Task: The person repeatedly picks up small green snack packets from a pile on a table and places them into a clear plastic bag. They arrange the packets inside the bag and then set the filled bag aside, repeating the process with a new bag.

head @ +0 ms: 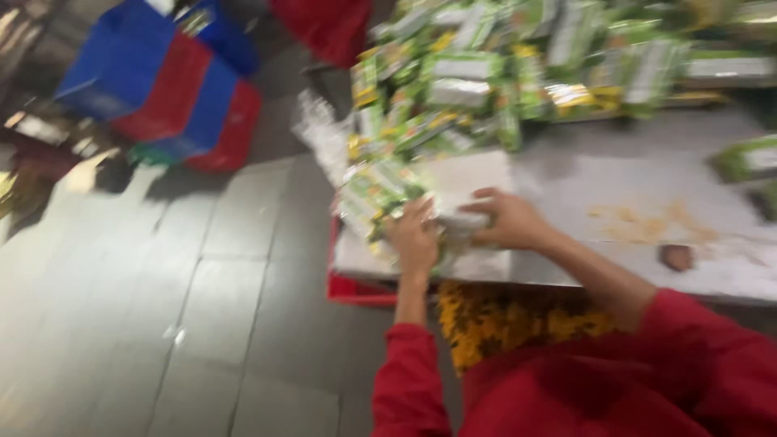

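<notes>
The person's left hand and right hand are both grasping a small stack of green-and-yellow foil packets at the grey table's near-left corner, while a far larger heap of packets is lying unsorted behind.

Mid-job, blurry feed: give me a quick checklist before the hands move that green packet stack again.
1. Left hand on the green packet stack: ok, fingers wrap its near side.
2. Right hand on the stack: ok, it presses the pale right end.
3. Stack supported: ok, it rests on the grey table near the left edge.
4. Stack squared up: cannot tell, too blurred.
5. Packet heap behind kept apart from the stack: not ok, loose packets reach it.
6. Red bin below the edge: ok, partly visible.
</notes>
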